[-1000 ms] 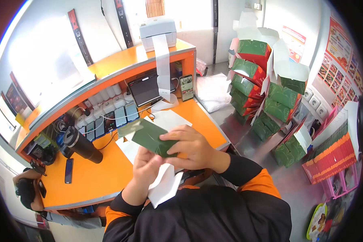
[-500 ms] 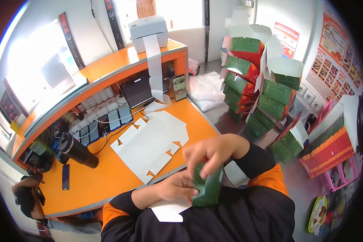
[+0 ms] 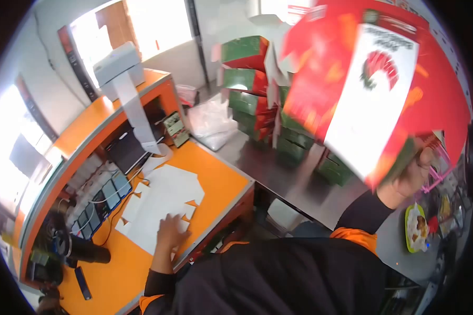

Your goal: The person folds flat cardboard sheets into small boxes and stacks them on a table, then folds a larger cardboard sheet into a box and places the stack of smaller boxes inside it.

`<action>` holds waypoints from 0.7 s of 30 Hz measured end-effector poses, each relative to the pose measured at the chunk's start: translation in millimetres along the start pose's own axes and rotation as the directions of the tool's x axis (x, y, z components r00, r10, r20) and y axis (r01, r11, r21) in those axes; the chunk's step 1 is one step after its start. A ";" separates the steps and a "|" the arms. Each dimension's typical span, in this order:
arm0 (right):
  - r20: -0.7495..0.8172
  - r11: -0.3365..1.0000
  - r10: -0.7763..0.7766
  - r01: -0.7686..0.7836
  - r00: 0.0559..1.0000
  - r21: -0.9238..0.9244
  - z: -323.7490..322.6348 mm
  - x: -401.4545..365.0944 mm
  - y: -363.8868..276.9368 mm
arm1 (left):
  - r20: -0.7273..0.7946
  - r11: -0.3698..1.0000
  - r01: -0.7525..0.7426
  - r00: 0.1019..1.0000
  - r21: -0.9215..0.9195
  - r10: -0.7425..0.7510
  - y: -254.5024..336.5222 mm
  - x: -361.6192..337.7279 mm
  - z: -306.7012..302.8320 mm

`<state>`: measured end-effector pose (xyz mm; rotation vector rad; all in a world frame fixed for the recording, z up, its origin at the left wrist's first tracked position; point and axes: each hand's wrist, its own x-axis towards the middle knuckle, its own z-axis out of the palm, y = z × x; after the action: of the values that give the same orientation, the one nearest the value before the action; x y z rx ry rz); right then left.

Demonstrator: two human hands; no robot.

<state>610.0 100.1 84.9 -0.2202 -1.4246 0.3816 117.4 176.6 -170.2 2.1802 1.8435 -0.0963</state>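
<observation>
Cardboard [image 3: 347, 86], red with a white printed band [image 3: 372, 107], is clamped in the right grip [image 3: 411, 170], the left grip [image 3: 170, 234] spread apart.

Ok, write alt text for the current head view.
A right hand holds up a red carton with a white panel; the left hand lies over a white sheet on an orange desk. Green-and-red boxes stand stacked beyond the desk.

so your orange desk's [image 3: 231, 176] got a flat white card blank [image 3: 165, 191], tumbler [image 3: 89, 250], phone [image 3: 82, 283] | upper shelf [image 3: 84, 116]: printer [image 3: 118, 65] | metal counter [image 3: 242, 160]: plastic bag [image 3: 213, 123], box stacks [image 3: 245, 81]
</observation>
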 end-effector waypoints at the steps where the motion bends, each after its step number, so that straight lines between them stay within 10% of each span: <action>1: -0.108 0.969 -0.039 0.011 0.993 -0.245 -17.9 -3.7 -22.0 | -0.062 0.992 -0.001 0.998 -0.122 -0.007 -10.0 -1.5 4.2; 4: -0.149 0.583 -0.034 -0.102 0.988 -0.806 -49.2 -4.2 -28.0 | -0.092 0.906 0.035 0.992 -0.421 -0.081 -12.6 -3.3 -18.6; 6: -0.205 0.339 0.063 -0.214 0.977 -0.916 -66.3 -5.5 -15.3 | -0.139 0.974 0.029 0.988 -0.224 -0.062 -20.1 2.8 -17.1; 14: -0.310 0.226 0.078 -0.320 0.947 -0.920 -151.0 -49.0 38.5 | -0.097 0.968 0.222 0.968 -0.114 -0.233 14.2 3.5 -28.5; 21: -0.155 0.057 0.406 -0.194 0.901 -0.979 -184.7 -75.5 87.1 | -0.177 0.971 0.183 0.962 -0.152 -0.209 18.1 2.3 -27.3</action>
<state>773.9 165.5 -42.6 -1.7235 -1.5864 -0.3534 131.9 183.2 -141.4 1.9710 2.1019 0.1997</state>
